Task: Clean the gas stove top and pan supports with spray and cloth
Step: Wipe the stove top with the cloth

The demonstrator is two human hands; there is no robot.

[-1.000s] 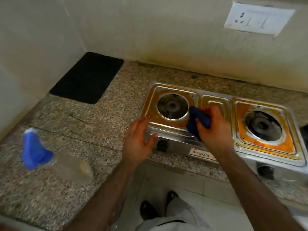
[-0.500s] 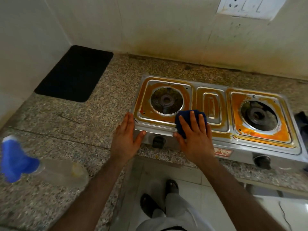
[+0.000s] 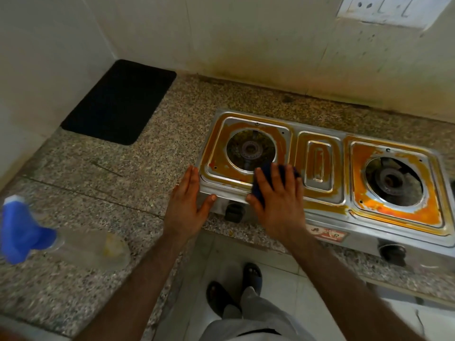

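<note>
— Where's the two-burner stainless-steel gas stove [image 3: 320,168]?

— On the speckled granite table [image 3: 147,168], orange grime around both burner wells. The right hand [image 3: 278,200], fingers straight, presses a dark blue cloth [image 3: 268,173] flat on the front of the left well; the left hand [image 3: 187,205], fingers straight, braces the stove's left edge.

— Risks?

— The stove could slide under hard scrubbing, or the cloth could merely smear grime. The blue-capped clear spray bottle [image 3: 49,242] lies well apart.

Orange-brown grime streaks the silver steel two-burner stove [image 3: 320,190], a dark blue cloth [image 3: 272,174] on it, upon a speckled grey-brown granite counter [image 3: 138,168].
</note>
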